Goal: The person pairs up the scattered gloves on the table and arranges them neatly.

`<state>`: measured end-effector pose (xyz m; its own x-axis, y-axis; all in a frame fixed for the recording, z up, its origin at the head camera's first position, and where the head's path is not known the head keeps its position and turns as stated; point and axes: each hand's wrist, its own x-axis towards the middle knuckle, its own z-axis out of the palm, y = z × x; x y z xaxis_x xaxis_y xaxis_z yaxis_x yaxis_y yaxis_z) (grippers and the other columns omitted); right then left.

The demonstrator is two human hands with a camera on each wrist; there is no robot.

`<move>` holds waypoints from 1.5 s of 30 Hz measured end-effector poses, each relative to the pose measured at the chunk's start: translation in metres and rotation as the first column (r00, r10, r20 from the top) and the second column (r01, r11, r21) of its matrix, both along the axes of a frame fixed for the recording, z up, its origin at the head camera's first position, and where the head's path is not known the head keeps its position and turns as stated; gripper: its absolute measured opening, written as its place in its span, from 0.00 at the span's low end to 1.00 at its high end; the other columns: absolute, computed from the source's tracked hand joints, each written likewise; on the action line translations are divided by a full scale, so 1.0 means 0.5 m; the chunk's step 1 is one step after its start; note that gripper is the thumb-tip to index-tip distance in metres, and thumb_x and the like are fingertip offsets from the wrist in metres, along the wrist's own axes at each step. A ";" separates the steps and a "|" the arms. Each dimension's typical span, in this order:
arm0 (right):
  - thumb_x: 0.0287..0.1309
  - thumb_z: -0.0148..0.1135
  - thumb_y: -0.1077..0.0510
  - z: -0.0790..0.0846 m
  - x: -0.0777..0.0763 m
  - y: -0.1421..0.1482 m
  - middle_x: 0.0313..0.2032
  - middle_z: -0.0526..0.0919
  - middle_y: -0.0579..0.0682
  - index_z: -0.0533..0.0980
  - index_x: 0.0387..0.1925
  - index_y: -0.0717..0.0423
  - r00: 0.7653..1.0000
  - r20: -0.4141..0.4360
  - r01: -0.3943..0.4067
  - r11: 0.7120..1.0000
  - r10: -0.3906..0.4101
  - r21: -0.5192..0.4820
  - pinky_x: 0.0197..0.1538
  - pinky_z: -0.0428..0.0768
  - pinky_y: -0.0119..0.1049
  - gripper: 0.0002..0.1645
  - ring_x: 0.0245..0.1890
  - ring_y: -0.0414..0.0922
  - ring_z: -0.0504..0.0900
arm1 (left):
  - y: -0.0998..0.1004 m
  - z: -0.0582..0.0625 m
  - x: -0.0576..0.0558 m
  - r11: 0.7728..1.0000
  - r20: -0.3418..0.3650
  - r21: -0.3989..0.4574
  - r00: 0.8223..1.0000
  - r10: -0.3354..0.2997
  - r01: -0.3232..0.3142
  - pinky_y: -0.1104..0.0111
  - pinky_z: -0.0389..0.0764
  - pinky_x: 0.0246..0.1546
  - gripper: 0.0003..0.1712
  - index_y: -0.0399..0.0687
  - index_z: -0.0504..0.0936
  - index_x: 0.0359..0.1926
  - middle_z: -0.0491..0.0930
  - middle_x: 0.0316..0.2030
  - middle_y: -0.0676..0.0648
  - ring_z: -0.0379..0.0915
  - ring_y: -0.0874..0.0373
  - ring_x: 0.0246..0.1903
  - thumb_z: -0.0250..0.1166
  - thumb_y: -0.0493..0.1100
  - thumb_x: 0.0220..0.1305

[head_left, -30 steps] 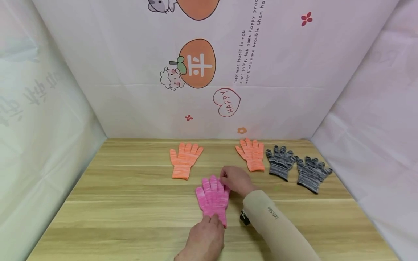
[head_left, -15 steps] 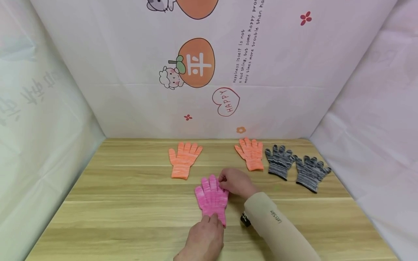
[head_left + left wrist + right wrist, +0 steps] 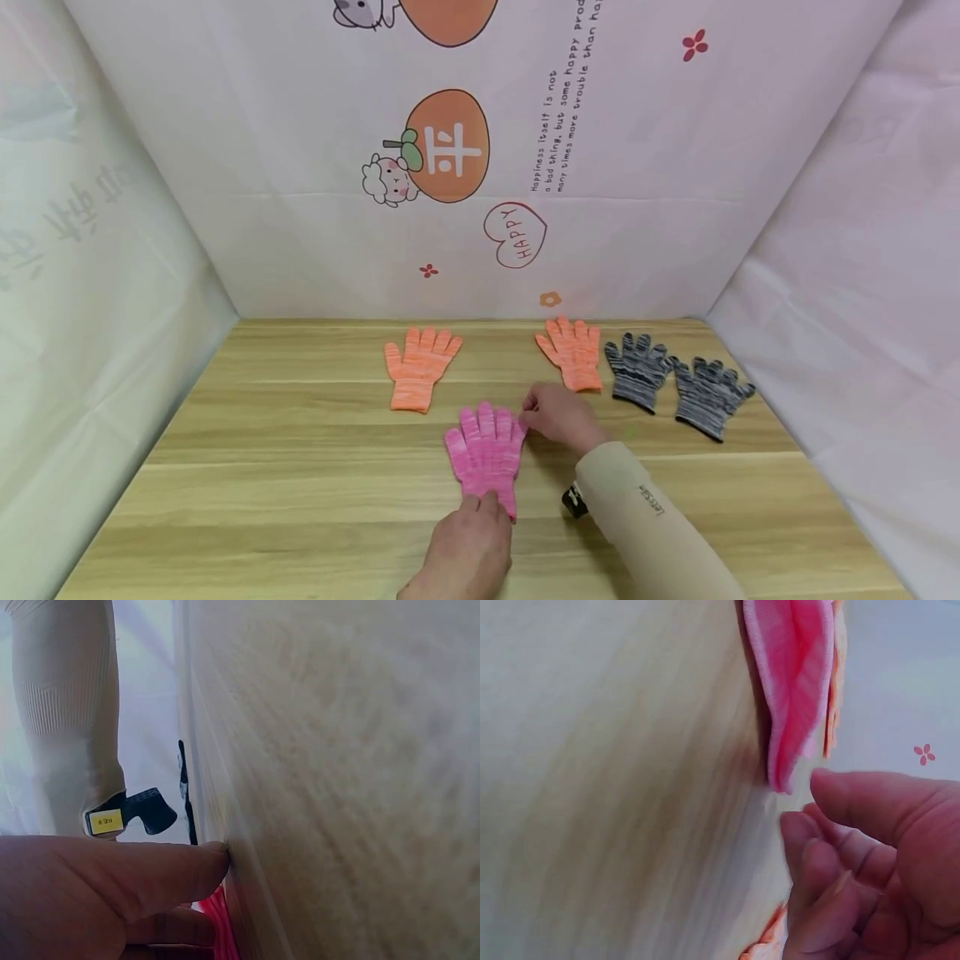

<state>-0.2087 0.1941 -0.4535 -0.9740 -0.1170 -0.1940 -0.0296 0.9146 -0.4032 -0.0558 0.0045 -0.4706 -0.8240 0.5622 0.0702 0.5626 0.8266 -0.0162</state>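
A pink knit glove (image 3: 486, 450) lies flat on the wooden table in the head view, fingers pointing away from me. My left hand (image 3: 468, 546) rests its fingertips on the cuff. In the left wrist view the thumb (image 3: 165, 874) is outstretched, its tip low by the tabletop, with a bit of pink cuff (image 3: 217, 915) under the other fingers. My right hand (image 3: 562, 415) is beside the glove's rightmost finger. The right wrist view shows that finger's tip (image 3: 784, 776) just outside my right hand, whose thumb and bent fingers stand apart with nothing between them.
Two orange gloves (image 3: 424, 368) (image 3: 573, 354) lie farther back, one left and one right. To the right are two grey-black gloves (image 3: 640, 371) (image 3: 711, 397), their edges meeting. A white printed sheet (image 3: 315, 250) rises behind the table (image 3: 247, 467), with white sheets at both sides.
My right hand has shifted right, off the glove's right-hand fingers, and the outermost finger now shows spread out. My left hand has stayed on the cuff.
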 end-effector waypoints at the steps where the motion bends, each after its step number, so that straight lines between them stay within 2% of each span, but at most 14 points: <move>1: 0.66 0.68 0.51 -0.002 0.000 0.002 0.39 0.85 0.47 0.82 0.42 0.51 1.000 0.010 -0.007 1.000 0.007 0.004 0.37 0.77 0.39 0.09 0.34 0.43 0.78 | 0.000 0.000 0.000 1.000 0.005 -0.001 1.000 -0.002 0.002 0.72 0.75 0.26 0.16 0.43 0.85 0.49 0.79 0.44 0.49 0.71 0.59 0.37 0.68 0.48 0.65; 8: 0.65 0.68 0.54 -0.009 0.003 0.004 0.42 0.86 0.48 0.82 0.43 0.52 0.999 0.032 -0.017 1.000 0.018 -0.001 0.46 0.81 0.45 0.09 0.39 0.44 0.81 | 0.000 0.002 0.001 1.000 -0.006 -0.014 1.000 -0.010 0.010 0.72 0.74 0.26 0.16 0.43 0.85 0.49 0.80 0.46 0.49 0.72 0.59 0.37 0.68 0.48 0.66; 14: 0.68 0.67 0.54 -0.006 0.003 0.000 0.45 0.85 0.50 0.82 0.47 0.52 0.999 0.036 0.026 0.998 -0.024 -0.053 0.44 0.81 0.43 0.10 0.40 0.45 0.80 | 0.001 0.001 0.001 1.000 -0.011 -0.024 1.000 -0.012 0.012 0.73 0.75 0.26 0.18 0.43 0.85 0.49 0.80 0.46 0.49 0.72 0.59 0.37 0.70 0.50 0.64; 17: 0.68 0.67 0.53 -0.012 0.002 -0.001 0.43 0.85 0.49 0.82 0.46 0.51 0.999 0.031 0.025 0.999 -0.024 -0.041 0.43 0.80 0.43 0.09 0.39 0.44 0.79 | 0.001 0.001 0.000 1.000 0.000 -0.025 1.000 -0.015 0.015 0.73 0.74 0.26 0.18 0.44 0.85 0.49 0.80 0.46 0.49 0.71 0.60 0.37 0.70 0.50 0.65; 24: 0.67 0.69 0.52 -0.020 0.000 -0.004 0.42 0.85 0.48 0.82 0.45 0.50 1.000 0.020 0.013 1.000 -0.013 -0.012 0.47 0.81 0.45 0.09 0.39 0.44 0.79 | 0.001 0.003 -0.005 0.999 0.044 -0.050 0.999 -0.013 0.015 0.70 0.80 0.29 0.23 0.45 0.85 0.55 0.82 0.53 0.48 0.76 0.58 0.41 0.70 0.53 0.65; 29: 0.67 0.68 0.51 -0.017 0.002 -0.005 0.43 0.85 0.48 0.82 0.45 0.51 1.000 0.021 0.001 1.000 -0.001 0.012 0.49 0.81 0.45 0.10 0.39 0.44 0.79 | -0.003 0.009 -0.012 0.999 0.058 0.032 0.998 -0.021 0.020 0.69 0.77 0.24 0.13 0.47 0.85 0.43 0.80 0.38 0.51 0.73 0.59 0.33 0.71 0.48 0.63; 31: 0.68 0.68 0.51 -0.017 0.003 -0.005 0.42 0.85 0.47 0.82 0.44 0.51 1.000 0.023 -0.011 1.000 0.010 0.020 0.49 0.80 0.45 0.09 0.39 0.44 0.78 | -0.006 0.010 -0.015 0.996 0.027 0.088 0.999 -0.033 0.030 0.68 0.73 0.20 0.08 0.50 0.83 0.37 0.75 0.30 0.53 0.70 0.60 0.28 0.71 0.46 0.61; 33: 0.68 0.67 0.51 -0.016 0.003 -0.005 0.41 0.84 0.47 0.82 0.42 0.51 0.999 0.028 -0.021 1.000 0.021 0.020 0.49 0.80 0.45 0.09 0.39 0.44 0.77 | -0.010 0.008 -0.017 0.990 -0.042 0.132 0.998 -0.047 0.052 0.68 0.69 0.18 0.07 0.52 0.82 0.33 0.73 0.26 0.54 0.70 0.60 0.24 0.72 0.46 0.60; 36: 0.69 0.66 0.52 -0.017 0.004 -0.005 0.39 0.84 0.47 0.81 0.41 0.51 0.999 0.034 -0.028 0.999 0.028 0.020 0.48 0.79 0.44 0.08 0.38 0.44 0.77 | -0.012 0.004 -0.020 0.984 -0.160 0.152 0.985 -0.072 0.097 0.68 0.65 0.15 0.10 0.53 0.80 0.29 0.71 0.22 0.55 0.68 0.60 0.20 0.72 0.48 0.60; 38: 0.69 0.66 0.52 -0.017 0.004 -0.004 0.40 0.83 0.47 0.81 0.41 0.52 0.999 0.036 -0.022 1.000 0.021 0.019 0.48 0.80 0.44 0.07 0.38 0.44 0.77 | -0.013 0.002 -0.021 0.983 -0.198 0.145 0.977 -0.084 0.114 0.67 0.63 0.14 0.11 0.54 0.79 0.27 0.70 0.21 0.54 0.67 0.60 0.19 0.72 0.48 0.62; 41: 0.69 0.65 0.54 -0.017 0.004 -0.002 0.41 0.84 0.48 0.81 0.42 0.53 0.999 0.041 -0.011 1.000 0.011 0.016 0.49 0.80 0.45 0.07 0.38 0.45 0.77 | -0.012 0.000 -0.022 0.985 -0.208 0.123 0.974 -0.091 0.118 0.67 0.62 0.14 0.11 0.53 0.78 0.26 0.69 0.21 0.54 0.66 0.60 0.18 0.71 0.47 0.61; 45: 0.69 0.65 0.53 -0.019 0.001 0.000 0.42 0.84 0.49 0.81 0.43 0.54 0.999 0.047 -0.010 1.000 0.009 0.015 0.50 0.80 0.45 0.08 0.39 0.45 0.78 | -0.009 0.002 -0.023 0.989 -0.186 0.100 0.979 -0.089 0.109 0.67 0.64 0.14 0.10 0.54 0.78 0.25 0.71 0.21 0.54 0.68 0.59 0.19 0.71 0.46 0.58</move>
